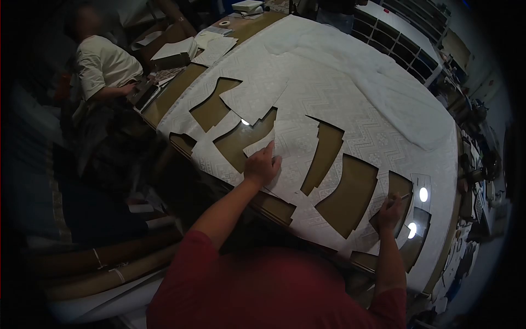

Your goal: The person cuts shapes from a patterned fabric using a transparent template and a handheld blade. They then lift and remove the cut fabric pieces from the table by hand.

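A white patterned fabric sheet (290, 98) covers the table, with several curved, angular cutouts showing the brown surface beneath. My left hand (263, 165) rests on the white fabric beside one cutout, index finger stretched forward and thumb apart, holding nothing. Near the right-hand cutouts, my right hand (389, 213) is closed around a thin pen-like tool (405, 196), its tip pointing right; its exact kind is too small to tell. Just beyond that hand lies a clear plastic template (421, 183), partly over the fabric, with bright reflections on it.
Bunched white fabric (378, 93) lies along the far side. A person in a pale shirt (107, 66) is at the left, near papers (178, 49). Shelving (392, 41) stands at the back right. Long rolls (104, 260) lie at lower left.
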`<action>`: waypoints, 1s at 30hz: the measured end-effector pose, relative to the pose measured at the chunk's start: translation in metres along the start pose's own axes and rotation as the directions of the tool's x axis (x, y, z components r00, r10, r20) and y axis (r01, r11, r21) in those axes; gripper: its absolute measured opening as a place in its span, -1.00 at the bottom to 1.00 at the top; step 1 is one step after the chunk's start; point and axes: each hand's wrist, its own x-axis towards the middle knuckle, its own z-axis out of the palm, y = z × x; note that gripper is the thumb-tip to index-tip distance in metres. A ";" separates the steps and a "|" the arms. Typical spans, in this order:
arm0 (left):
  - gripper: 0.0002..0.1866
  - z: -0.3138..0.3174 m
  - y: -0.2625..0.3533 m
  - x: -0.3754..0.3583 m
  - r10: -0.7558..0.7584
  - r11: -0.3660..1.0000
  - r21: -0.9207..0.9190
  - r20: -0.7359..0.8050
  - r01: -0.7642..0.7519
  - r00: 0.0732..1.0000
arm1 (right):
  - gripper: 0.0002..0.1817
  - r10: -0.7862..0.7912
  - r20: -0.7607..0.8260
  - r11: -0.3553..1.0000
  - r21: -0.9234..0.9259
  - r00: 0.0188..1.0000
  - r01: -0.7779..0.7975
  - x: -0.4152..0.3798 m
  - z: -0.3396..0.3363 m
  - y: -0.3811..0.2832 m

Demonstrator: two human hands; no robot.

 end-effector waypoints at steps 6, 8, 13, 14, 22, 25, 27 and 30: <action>-0.37 -0.007 0.005 0.000 -0.027 0.999 0.017 0.021 0.027 0.999 | -0.50 -0.024 -0.050 1.000 0.009 0.998 0.024 -0.001 0.005 0.005; -0.37 -0.009 0.006 0.001 -0.035 0.999 0.011 0.023 0.035 0.999 | -0.50 -0.022 -0.049 1.000 0.017 0.999 0.023 -0.002 0.008 0.008; -0.36 -0.008 0.006 0.000 -0.040 0.999 0.000 0.033 0.040 0.999 | -0.51 -0.020 -0.029 1.000 0.003 0.999 0.020 -0.001 0.007 0.011; -0.36 -0.008 0.006 0.000 -0.040 0.999 0.003 0.039 0.040 0.998 | -0.51 -0.021 -0.024 1.000 0.004 0.999 0.021 -0.001 0.007 0.010; -0.36 -0.006 0.004 0.000 -0.006 1.000 0.019 0.001 0.006 1.000 | -0.52 -0.015 -0.045 1.000 0.002 0.999 0.015 -0.002 0.008 0.007; -0.36 -0.009 0.006 0.000 -0.017 1.000 0.023 0.020 0.017 1.000 | -0.51 -0.034 -0.043 0.999 -0.005 0.998 0.034 -0.002 0.007 0.008; -0.35 -0.010 0.007 0.001 -0.052 0.999 -0.006 0.059 0.053 0.997 | -0.51 -0.020 -0.029 1.000 0.011 0.999 0.021 -0.001 0.006 0.006; -0.36 -0.008 0.005 0.000 -0.014 1.000 0.015 0.013 0.014 1.000 | -0.51 -0.001 -0.026 1.000 0.006 1.000 0.001 -0.001 0.004 0.003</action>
